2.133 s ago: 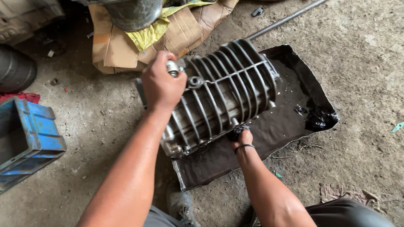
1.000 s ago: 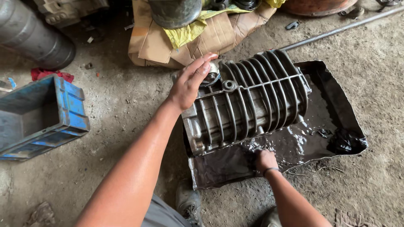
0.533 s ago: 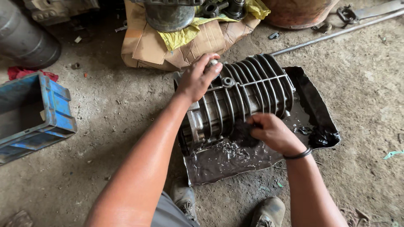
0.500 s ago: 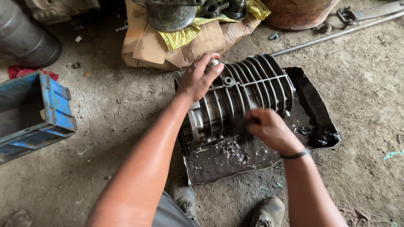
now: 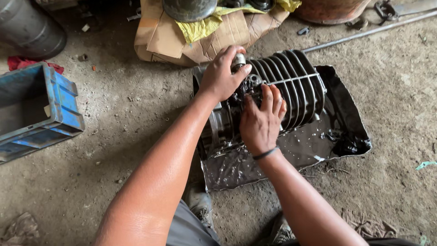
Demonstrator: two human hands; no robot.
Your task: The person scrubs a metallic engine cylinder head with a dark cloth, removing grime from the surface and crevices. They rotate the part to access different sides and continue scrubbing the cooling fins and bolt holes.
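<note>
Rough, dusty concrete floor point(image 5: 114, 136) fills the head view, and a black oily sheet point(image 5: 346, 132) is spread on it at centre right. On that sheet a finned metal engine casing point(image 5: 291, 86) is seen lying on its side, its ribs running across the upper face. The left hand point(image 5: 221, 75) is laid over the casing's near upper end, fingers curled loosely around a small cylindrical metal fitting point(image 5: 238, 59) that stands up between thumb and forefinger. The right hand point(image 5: 261, 120), with a dark band at the wrist, is pressed flat against the casing just beside the left, fingers spread and extended over the fins; nothing is gripped in it. Behind the casing, torn cardboard point(image 5: 182, 38) is seen with a yellow cloth point(image 5: 200, 27) and a dark round metal part point(image 5: 189, 8) on top. A blue plastic crate point(image 5: 38, 111) is set well apart at the left, and a thin metal rod point(image 5: 368, 31) is laid across the upper right.
</note>
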